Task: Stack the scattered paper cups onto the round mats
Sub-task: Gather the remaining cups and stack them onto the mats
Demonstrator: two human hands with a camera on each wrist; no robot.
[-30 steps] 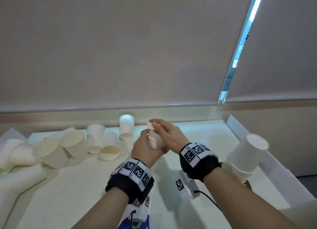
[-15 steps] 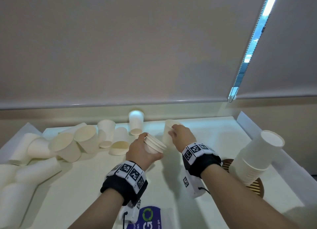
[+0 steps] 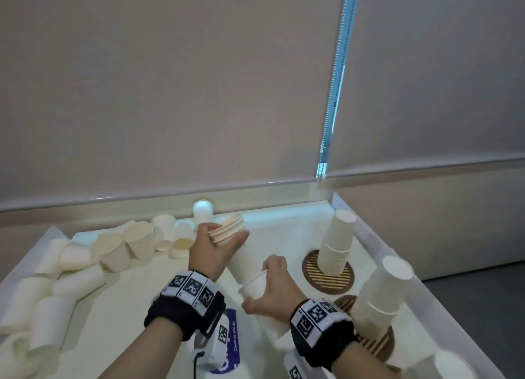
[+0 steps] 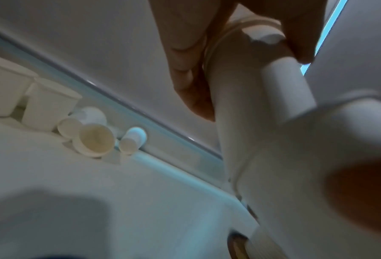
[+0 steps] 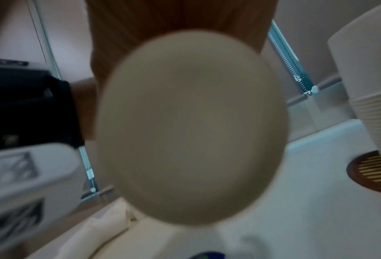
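Note:
My left hand (image 3: 225, 235) grips a nested stack of paper cups (image 3: 238, 262) near its rims, tilted with the rims (image 3: 230, 228) pointing up and away. In the left wrist view my fingers (image 4: 185, 70) wrap that stack (image 4: 240, 131). Below and to the right, my right hand (image 3: 260, 285) holds a single cup (image 3: 254, 286), whose base (image 5: 191, 131) fills the right wrist view. A striped round mat (image 3: 315, 277) carries an upside-down cup stack (image 3: 338, 245). A nearer mat (image 3: 377, 347) carries another stack (image 3: 383, 293).
Several loose cups (image 3: 113, 253) lie and stand along the back and left of the white table (image 3: 147, 307); one stands upside down by the back wall (image 3: 203, 211). A raised white edge (image 3: 377, 248) borders the right side. Another cup (image 3: 451, 364) sits at the bottom right.
My hands were together on the cups; now they are apart. The right hand has come down and nearer with one cup, while the left has lifted the stack. The view has swung right.

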